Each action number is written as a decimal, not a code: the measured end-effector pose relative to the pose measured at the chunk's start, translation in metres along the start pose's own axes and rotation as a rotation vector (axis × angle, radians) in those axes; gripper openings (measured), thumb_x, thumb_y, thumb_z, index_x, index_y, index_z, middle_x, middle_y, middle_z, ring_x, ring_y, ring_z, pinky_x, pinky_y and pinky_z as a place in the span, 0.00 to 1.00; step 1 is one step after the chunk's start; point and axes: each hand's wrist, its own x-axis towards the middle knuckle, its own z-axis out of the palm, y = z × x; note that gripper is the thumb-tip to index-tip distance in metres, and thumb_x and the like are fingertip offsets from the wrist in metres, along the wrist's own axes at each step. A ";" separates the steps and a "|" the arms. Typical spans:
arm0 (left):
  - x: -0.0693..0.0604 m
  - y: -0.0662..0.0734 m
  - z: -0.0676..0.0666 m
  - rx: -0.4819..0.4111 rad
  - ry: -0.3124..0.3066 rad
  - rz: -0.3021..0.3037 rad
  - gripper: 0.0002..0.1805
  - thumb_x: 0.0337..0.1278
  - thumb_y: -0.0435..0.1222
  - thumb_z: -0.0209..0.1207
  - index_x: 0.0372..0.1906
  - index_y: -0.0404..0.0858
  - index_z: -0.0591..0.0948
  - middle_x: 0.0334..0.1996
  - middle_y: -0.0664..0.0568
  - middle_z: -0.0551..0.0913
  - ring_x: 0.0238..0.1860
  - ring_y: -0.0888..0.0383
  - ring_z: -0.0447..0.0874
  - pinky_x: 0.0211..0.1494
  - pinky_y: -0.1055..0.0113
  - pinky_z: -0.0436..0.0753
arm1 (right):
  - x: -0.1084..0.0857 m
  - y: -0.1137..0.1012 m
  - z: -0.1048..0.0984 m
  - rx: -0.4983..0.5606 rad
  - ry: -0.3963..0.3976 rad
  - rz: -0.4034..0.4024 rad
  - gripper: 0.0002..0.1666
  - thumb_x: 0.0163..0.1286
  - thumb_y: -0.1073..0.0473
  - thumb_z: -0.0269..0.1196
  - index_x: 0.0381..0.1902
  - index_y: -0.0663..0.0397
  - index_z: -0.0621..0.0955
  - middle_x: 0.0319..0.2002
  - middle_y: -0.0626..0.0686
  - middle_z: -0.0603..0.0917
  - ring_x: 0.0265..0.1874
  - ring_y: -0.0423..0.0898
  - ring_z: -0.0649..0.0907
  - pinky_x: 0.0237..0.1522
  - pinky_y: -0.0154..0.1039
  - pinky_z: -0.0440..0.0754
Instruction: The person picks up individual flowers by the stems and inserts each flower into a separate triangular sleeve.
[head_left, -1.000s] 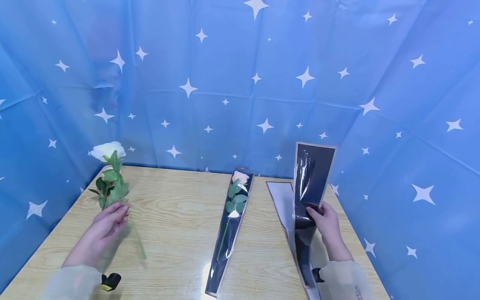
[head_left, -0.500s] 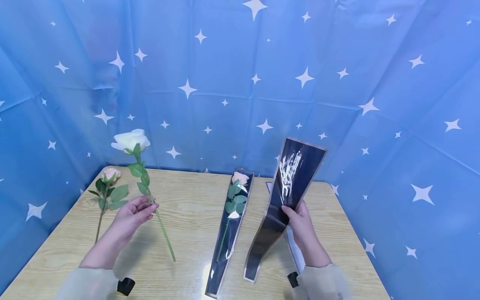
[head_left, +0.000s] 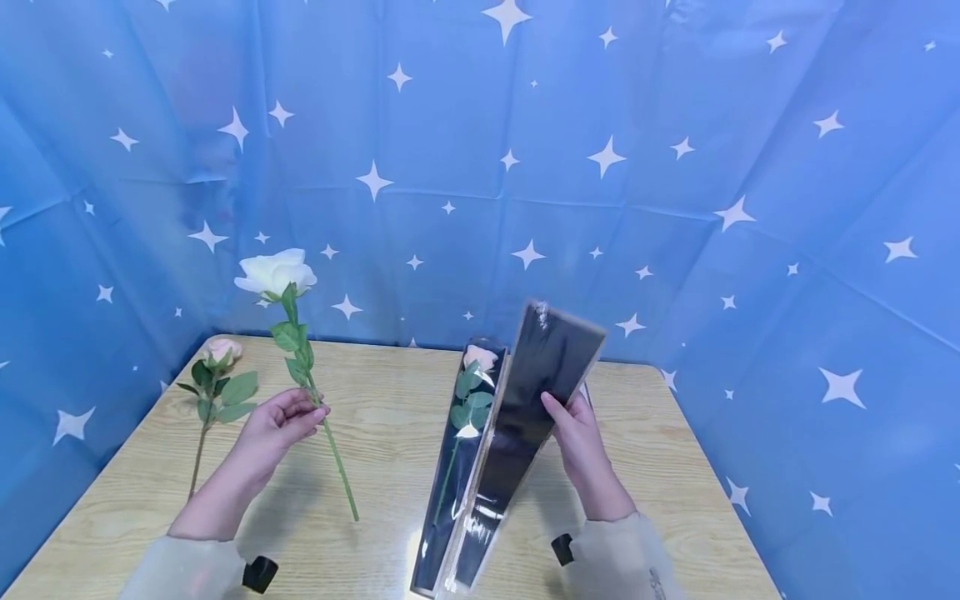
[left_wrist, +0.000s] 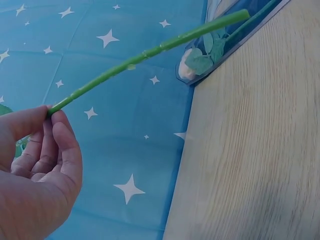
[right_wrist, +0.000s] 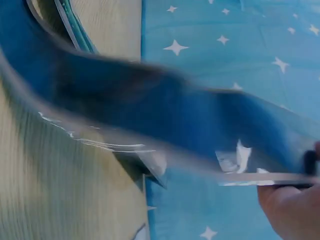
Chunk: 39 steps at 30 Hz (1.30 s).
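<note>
My left hand (head_left: pixel 281 425) pinches the green stem of a white artificial rose (head_left: pixel 277 273), its bloom upright above the table. In the left wrist view the bare stem (left_wrist: pixel 150 54) juts out from between thumb and fingertips. My right hand (head_left: pixel 581 446) grips a long black flower sleeve (head_left: pixel 551 354) with a shiny clear front, thumb on its face. Beside that sleeve's lower end lies another sleeve with a pale pink rose (head_left: pixel 480 358) inside. The held sleeve (right_wrist: pixel 135 100) is blurred in the right wrist view and covers most of what lies behind it.
A loose pale pink rose (head_left: pixel 222 350) with a brown stem lies on the wooden table (head_left: pixel 375 400) at the left, its lower stem hidden by my left arm. Blue star-patterned cloth (head_left: pixel 450 125) hangs behind the table and along both sides.
My left hand has brought the white rose rightward, away from the loose pink rose. My right hand has carried the black sleeve leftward, its lower end now beside the filled sleeve.
</note>
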 end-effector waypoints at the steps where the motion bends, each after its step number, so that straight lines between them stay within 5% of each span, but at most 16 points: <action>1: 0.000 0.000 0.000 0.002 -0.001 -0.002 0.08 0.64 0.34 0.56 0.44 0.36 0.74 0.33 0.60 0.77 0.40 0.66 0.81 0.41 0.74 0.81 | 0.001 0.002 0.001 -0.007 0.011 0.003 0.25 0.72 0.63 0.53 0.65 0.57 0.64 0.52 0.41 0.78 0.50 0.33 0.79 0.53 0.29 0.75; 5: -0.001 0.000 0.001 0.005 -0.003 -0.012 0.09 0.64 0.35 0.56 0.45 0.35 0.74 0.34 0.60 0.78 0.41 0.64 0.81 0.42 0.74 0.81 | 0.005 0.007 0.004 -0.005 0.055 -0.001 0.24 0.69 0.68 0.54 0.63 0.62 0.66 0.47 0.40 0.80 0.49 0.33 0.79 0.53 0.28 0.74; 9: -0.001 0.002 0.004 0.008 0.005 -0.015 0.08 0.65 0.34 0.55 0.45 0.36 0.74 0.34 0.61 0.78 0.40 0.65 0.81 0.42 0.74 0.81 | 0.006 0.007 0.008 0.001 0.102 -0.009 0.18 0.69 0.62 0.58 0.55 0.58 0.72 0.42 0.37 0.82 0.47 0.33 0.79 0.53 0.27 0.73; 15: -0.001 0.008 0.013 -0.024 0.010 0.039 0.07 0.62 0.32 0.57 0.43 0.34 0.76 0.33 0.62 0.79 0.38 0.67 0.82 0.41 0.73 0.82 | 0.003 -0.001 0.020 -0.067 0.149 -0.108 0.10 0.66 0.58 0.63 0.43 0.56 0.79 0.34 0.40 0.84 0.38 0.37 0.81 0.43 0.31 0.77; 20: 0.003 0.017 0.021 -0.010 0.009 0.094 0.11 0.61 0.34 0.59 0.44 0.31 0.76 0.34 0.60 0.81 0.38 0.66 0.83 0.40 0.73 0.82 | 0.007 -0.011 0.029 -0.145 0.159 -0.209 0.15 0.64 0.57 0.65 0.45 0.59 0.79 0.36 0.42 0.82 0.37 0.39 0.80 0.39 0.31 0.79; 28: 0.011 0.035 0.032 -0.055 0.044 0.119 0.07 0.60 0.33 0.60 0.43 0.39 0.78 0.35 0.61 0.82 0.39 0.66 0.82 0.41 0.74 0.82 | 0.020 -0.035 0.043 -0.035 0.145 -0.322 0.16 0.63 0.57 0.66 0.47 0.56 0.79 0.42 0.48 0.82 0.43 0.43 0.81 0.42 0.33 0.78; 39: 0.012 0.059 0.043 -0.088 0.122 0.171 0.05 0.59 0.34 0.61 0.40 0.44 0.80 0.35 0.62 0.83 0.37 0.66 0.82 0.39 0.74 0.82 | 0.017 -0.042 0.069 -0.135 0.126 -0.398 0.13 0.60 0.61 0.68 0.39 0.66 0.83 0.30 0.43 0.84 0.29 0.37 0.78 0.32 0.29 0.76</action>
